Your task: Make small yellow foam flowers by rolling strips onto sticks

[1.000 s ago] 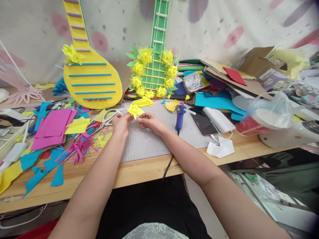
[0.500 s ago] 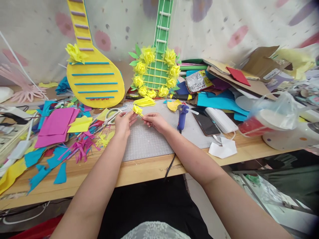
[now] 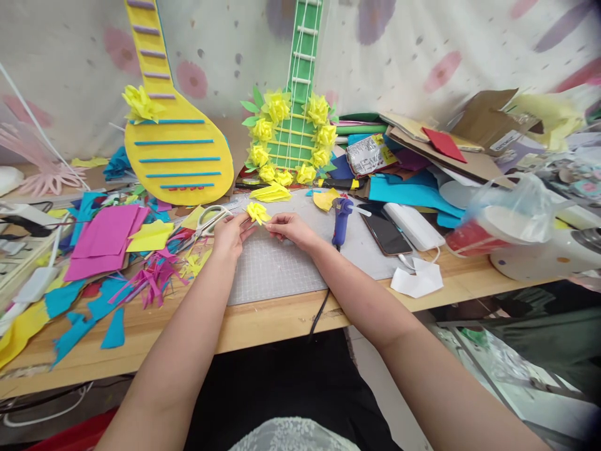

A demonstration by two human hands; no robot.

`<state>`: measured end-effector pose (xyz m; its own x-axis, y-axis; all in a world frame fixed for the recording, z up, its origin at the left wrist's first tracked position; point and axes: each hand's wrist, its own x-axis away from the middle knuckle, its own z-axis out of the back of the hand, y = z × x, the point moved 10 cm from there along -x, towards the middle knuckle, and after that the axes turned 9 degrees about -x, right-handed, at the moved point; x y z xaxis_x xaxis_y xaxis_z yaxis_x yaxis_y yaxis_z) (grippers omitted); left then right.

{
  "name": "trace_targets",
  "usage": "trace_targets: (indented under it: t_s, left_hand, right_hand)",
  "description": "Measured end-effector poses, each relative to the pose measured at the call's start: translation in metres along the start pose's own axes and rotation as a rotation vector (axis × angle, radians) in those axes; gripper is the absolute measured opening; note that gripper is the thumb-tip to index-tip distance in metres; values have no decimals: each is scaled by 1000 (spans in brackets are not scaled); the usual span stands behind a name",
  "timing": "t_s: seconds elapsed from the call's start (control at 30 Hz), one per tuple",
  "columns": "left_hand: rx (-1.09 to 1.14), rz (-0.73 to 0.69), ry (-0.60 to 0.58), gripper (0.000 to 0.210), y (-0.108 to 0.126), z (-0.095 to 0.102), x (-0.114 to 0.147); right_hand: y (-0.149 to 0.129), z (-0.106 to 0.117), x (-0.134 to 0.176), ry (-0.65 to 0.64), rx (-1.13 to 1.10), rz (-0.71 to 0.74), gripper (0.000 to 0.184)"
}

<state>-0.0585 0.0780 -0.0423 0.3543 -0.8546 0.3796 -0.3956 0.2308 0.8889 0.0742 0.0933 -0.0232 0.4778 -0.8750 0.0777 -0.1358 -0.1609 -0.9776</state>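
Note:
A small yellow paper flower [image 3: 258, 213] is held above the grey cutting mat [image 3: 272, 275]. My left hand [image 3: 231, 235] grips it from the left, fingers closed near its base. My right hand [image 3: 292, 229] pinches a petal at its right edge between thumb and forefinger. Just behind the flower lies a stack of yellow paper pieces [image 3: 271, 193]. A green guitar-shaped craft [image 3: 293, 141] ringed with yellow flowers leans at the back, beside a yellow lute-shaped one [image 3: 181, 169]. Scissors [image 3: 210, 220] lie by my left hand, and a blue glue gun [image 3: 342, 222] stands right of my right hand.
Magenta sheets [image 3: 101, 247] and blue and yellow scraps cover the left side. A phone [image 3: 385, 230], a white power bank [image 3: 414, 225] and a bagged cup [image 3: 493, 228] sit to the right. Cardboard [image 3: 483, 122] is piled behind them. The glue gun's cord [image 3: 320, 313] hangs over the table edge.
The flower has turned in my fingers, so its petals now face more upward and look more spread. Both hands stay in nearly the same place; the view has shifted slightly.

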Motion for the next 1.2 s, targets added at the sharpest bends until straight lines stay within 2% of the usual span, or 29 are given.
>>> trace_targets:
  t_s: [0.23,0.5,0.7,0.93,1.07,1.2]
  left_hand:
    - [50,-94,88,32,5,6,-5]
    - [62,-114,93,39,7,6,-4]
    - [-28,-207,199,47,12,14,0]
    - [-6,-195,139,42,10,8,2]
    - [-15,-227,152,45,14,8,4]
    - [-1,-178,169,48,11,9,5]
  right_hand:
    - [9,-1,-4,27,-29,-41,17]
    - [9,0,-3,48,-53,-39,15]
    - [4,3,-4,87,-28,12,18]
    - [2,10,-7,116,68,59,20]
    - [2,10,-6,106,102,45,22]
    - [0,8,-4,88,110,40,22]
